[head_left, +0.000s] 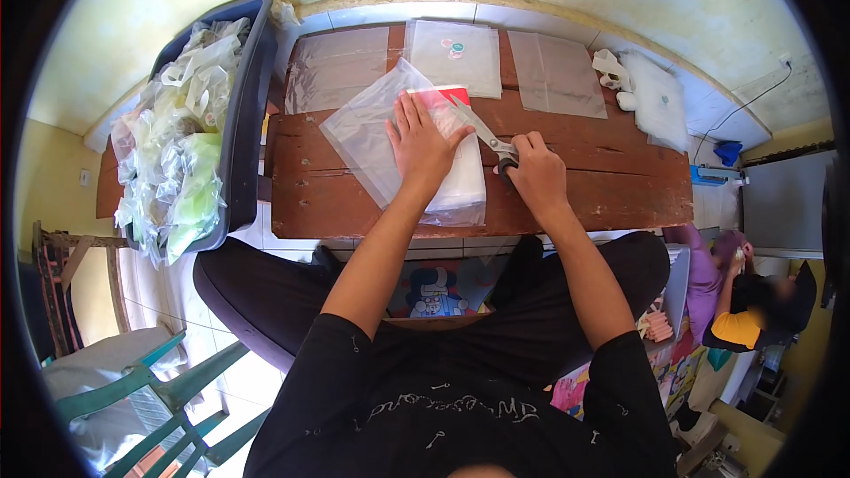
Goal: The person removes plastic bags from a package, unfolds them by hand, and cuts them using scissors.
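Observation:
My left hand (421,143) lies flat with its fingers stretched out, pressing on a clear plastic bag (363,134). Under or beside that bag is a white plastic pack (460,179) with a red patch at its top edge. In my right hand (538,175) is a pair of scissors (480,128), gripped by the dark handles. The metal blades point up and left, with their tips at the red part of the pack. Whether the blades are cutting into the plastic I cannot tell. All this rests on a brown wooden table (584,199).
Along the table's back lie clear plastic sheets (341,62), a bag stack (443,75) and another sheet (558,80). A white plastic bundle (655,102) sits at the right end. A dark tub (241,124) of filled bags stands left. Another person (753,319) sits at right.

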Demonstrator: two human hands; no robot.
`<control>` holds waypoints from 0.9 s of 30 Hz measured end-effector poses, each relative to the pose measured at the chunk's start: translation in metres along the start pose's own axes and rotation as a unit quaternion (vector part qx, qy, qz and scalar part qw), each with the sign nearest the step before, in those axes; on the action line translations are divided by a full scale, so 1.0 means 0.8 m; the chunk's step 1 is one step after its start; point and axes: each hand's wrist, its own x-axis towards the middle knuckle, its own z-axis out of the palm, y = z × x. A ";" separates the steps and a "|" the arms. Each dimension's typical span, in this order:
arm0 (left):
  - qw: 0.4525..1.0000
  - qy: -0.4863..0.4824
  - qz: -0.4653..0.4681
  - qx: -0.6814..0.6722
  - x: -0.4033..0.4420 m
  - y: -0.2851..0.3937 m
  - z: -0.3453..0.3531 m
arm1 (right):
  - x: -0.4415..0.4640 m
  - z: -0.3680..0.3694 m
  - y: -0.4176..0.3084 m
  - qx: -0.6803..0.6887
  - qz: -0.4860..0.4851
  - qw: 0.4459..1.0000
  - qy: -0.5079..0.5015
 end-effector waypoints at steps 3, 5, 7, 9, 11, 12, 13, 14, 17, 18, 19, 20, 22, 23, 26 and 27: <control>1.000 0.000 0.001 0.000 0.002 -0.002 0.001 | -0.004 -0.001 -0.001 0.005 0.001 1.000 0.006; 1.000 -0.002 0.001 -0.004 0.002 -0.002 0.003 | -0.005 -0.001 -0.003 0.005 0.003 1.000 0.007; 1.000 0.001 0.003 -0.001 0.002 -0.002 0.004 | -0.005 0.001 -0.004 0.006 0.007 1.000 0.007; 1.000 0.000 0.004 -0.001 0.001 -0.002 0.005 | -0.001 0.004 -0.004 -0.004 0.005 1.000 -0.001; 1.000 0.002 0.006 0.001 0.001 -0.002 0.005 | 0.003 0.006 -0.007 -0.007 0.006 1.000 -0.003; 1.000 0.005 0.007 0.004 0.001 -0.002 0.005 | 0.006 0.008 -0.009 -0.011 0.007 1.000 -0.006; 1.000 0.007 0.008 0.007 0.001 -0.002 0.005 | 0.009 0.010 -0.010 -0.010 0.006 1.000 -0.006; 1.000 0.007 0.009 0.008 0.002 -0.002 0.005 | 0.011 0.012 -0.011 -0.007 0.001 1.000 -0.002; 1.000 -0.002 0.005 0.005 0.001 0.000 0.003 | 0.018 0.015 -0.012 -0.008 -0.003 1.000 -0.001; 1.000 -0.002 0.005 0.004 0.001 0.000 0.003 | 0.018 0.015 -0.013 -0.010 -0.002 1.000 -0.003; 1.000 -0.002 0.005 0.002 0.001 0.000 0.003 | 0.019 0.015 -0.012 -0.009 -0.001 1.000 -0.002; 1.000 -0.002 0.005 0.002 0.001 0.000 0.002 | 0.019 0.014 -0.012 -0.010 -0.001 1.000 -0.004; 1.000 -0.003 0.004 0.004 0.001 0.000 0.002 | 0.020 0.014 -0.012 -0.010 0.000 1.000 -0.004; 1.000 -0.003 0.004 0.004 0.002 0.001 0.002 | 0.022 0.014 -0.012 -0.007 0.000 1.000 -0.003; 1.000 -0.002 0.001 0.019 0.001 0.001 0.002 | 0.026 0.014 -0.016 -0.006 -0.001 1.000 -0.001; 1.000 -0.003 0.001 0.017 0.001 0.000 0.002 | 0.029 0.014 -0.017 -0.009 -0.001 1.000 0.001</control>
